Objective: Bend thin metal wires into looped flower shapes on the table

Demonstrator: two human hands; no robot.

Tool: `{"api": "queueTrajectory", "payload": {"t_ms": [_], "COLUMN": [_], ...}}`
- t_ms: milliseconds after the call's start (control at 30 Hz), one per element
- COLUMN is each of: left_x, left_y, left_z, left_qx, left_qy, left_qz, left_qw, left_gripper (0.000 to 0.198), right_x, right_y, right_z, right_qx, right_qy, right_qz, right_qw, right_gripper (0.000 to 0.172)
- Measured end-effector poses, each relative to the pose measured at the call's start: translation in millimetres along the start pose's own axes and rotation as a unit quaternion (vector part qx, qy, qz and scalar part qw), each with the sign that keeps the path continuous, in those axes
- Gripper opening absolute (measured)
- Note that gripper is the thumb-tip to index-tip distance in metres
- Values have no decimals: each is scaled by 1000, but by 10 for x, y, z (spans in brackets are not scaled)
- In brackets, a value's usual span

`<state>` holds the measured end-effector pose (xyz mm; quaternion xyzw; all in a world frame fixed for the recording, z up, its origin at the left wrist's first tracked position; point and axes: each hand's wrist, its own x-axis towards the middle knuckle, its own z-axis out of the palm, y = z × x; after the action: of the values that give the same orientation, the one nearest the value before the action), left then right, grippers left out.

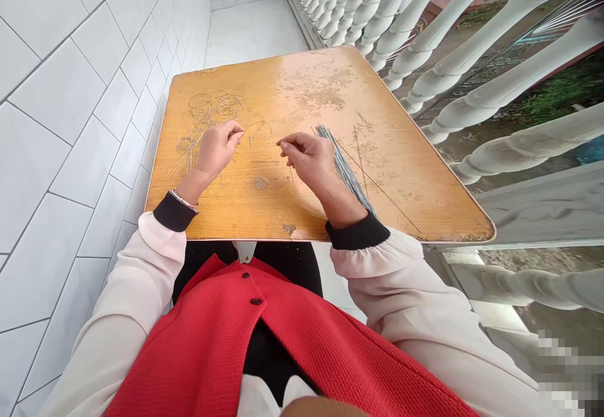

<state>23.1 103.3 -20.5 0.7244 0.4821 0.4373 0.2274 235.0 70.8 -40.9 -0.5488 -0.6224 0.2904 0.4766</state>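
My left hand [217, 151] pinches the end of a thin metal wire [260, 143], which is bent into curved loops on the worn orange wooden tabletop [302, 71]. My right hand [306, 160] faces it from the right, its fingertips pressed together on what looks like a thin wire. Behind my left hand lies a tangle of looped wire pieces [212, 112]. A bundle of straight grey wires [342, 165] fans out just beyond my right hand, and my right forearm partly covers it. A few loose straight wires lie beside the bundle.
The table's near edge runs close to my body. A white tiled wall [80, 127] stands along the left side, and white stone balusters [472, 71] line the right. White floor tiles [255, 27] extend beyond the table.
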Motion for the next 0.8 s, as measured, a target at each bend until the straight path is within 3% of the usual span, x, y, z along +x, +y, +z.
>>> {"api": "queueTrajectory", "payload": {"t_ms": [433, 633, 800], "left_x": [23, -77, -137], "left_y": [136, 130, 82], "left_z": [45, 56, 109], "left_qx": [-123, -199, -232], "left_qy": [18, 12, 5], "left_qz": [-121, -166, -231], "left_qw": [985, 966, 945], "left_gripper": [17, 18, 20], "right_x": [-46, -120, -164], "right_y": [-50, -117, -140], "right_z": [32, 100, 130], "right_qx": [48, 118, 112], "right_qy": [-36, -100, -121], "right_qz": [38, 102, 123], "right_qw": [997, 983, 979], "right_gripper": [7, 9, 14]}}
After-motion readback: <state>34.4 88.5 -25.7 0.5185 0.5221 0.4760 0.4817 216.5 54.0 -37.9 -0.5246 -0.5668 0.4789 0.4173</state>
